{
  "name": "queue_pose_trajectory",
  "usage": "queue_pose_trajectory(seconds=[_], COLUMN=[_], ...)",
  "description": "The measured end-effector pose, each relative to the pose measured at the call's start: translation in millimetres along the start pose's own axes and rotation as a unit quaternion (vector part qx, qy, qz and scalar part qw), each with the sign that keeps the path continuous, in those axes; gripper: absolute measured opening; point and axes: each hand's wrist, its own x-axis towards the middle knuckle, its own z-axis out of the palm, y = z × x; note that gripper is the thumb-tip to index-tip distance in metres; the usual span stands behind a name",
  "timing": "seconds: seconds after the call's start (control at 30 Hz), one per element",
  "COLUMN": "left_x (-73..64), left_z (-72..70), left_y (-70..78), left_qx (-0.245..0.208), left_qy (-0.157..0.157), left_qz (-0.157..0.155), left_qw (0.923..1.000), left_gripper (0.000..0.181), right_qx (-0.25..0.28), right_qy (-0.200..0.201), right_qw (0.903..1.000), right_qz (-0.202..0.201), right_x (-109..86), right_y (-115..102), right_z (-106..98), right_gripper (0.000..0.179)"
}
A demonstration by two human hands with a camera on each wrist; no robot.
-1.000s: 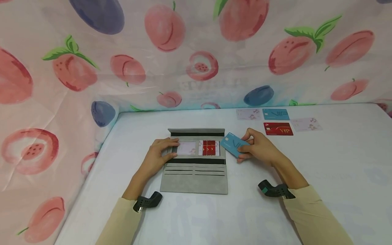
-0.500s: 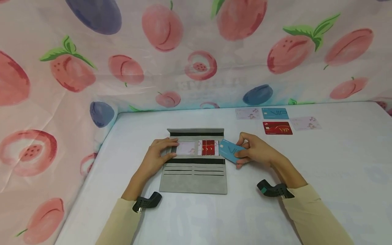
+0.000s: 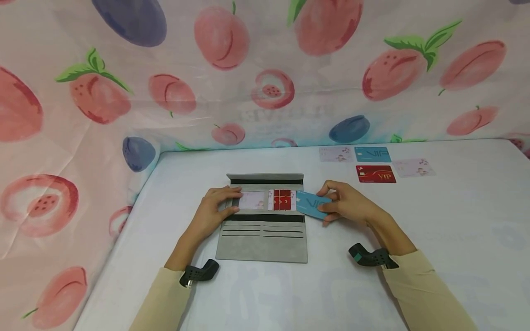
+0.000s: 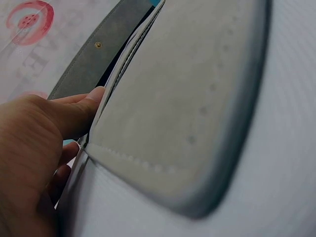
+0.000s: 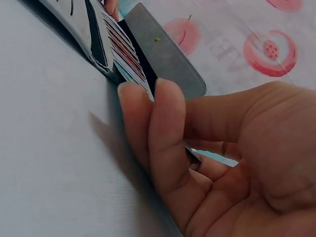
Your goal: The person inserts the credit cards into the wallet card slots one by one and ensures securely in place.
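The left grip (image 3: 213,204) holds the left edge of an open grey wallet (image 3: 262,248) between thumb and fingers, with a pale card (image 3: 252,200) and a red-and-white card (image 3: 282,200) showing to its right. The right grip (image 3: 348,202) pinches a rectangular blue card (image 3: 310,203), whose left end meets the wallet's right edge. Beyond that grip, the white counter (image 3: 463,220) carries a pale flowered card (image 3: 336,154), another blue card (image 3: 372,154), a red VIP card (image 3: 376,174) and a second flowered card (image 3: 414,168).
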Motion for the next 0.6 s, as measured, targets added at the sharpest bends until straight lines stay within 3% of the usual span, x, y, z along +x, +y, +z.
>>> queue_pose_trajectory(seconds=[0.27,0.43,0.6], left_x=[-0.5,-0.3,0.3], left_z=[0.1,0.6,0.3], left_y=[0.1,-0.8,-0.6], left_qx=[-0.002,-0.002,0.001], left_qy=[0.000,0.000,0.000], left_qz=[0.000,0.002,0.004], left_qw=[1.0000,1.0000,1.0000], left_gripper=[0.037,0.037,0.037], right_qx=[-0.051,-0.120,-0.160], right_qy=[0.031,0.070,0.092], right_qw=[0.9980,0.9898,0.9827], right_qz=[-0.019,-0.032,-0.018], right_x=[-1.7,-2.7,-4.5], right_y=[-3.1,-4.8,-11.1], right_z=[3.1,6.2,8.2], right_gripper=[0.030,0.032,0.037])
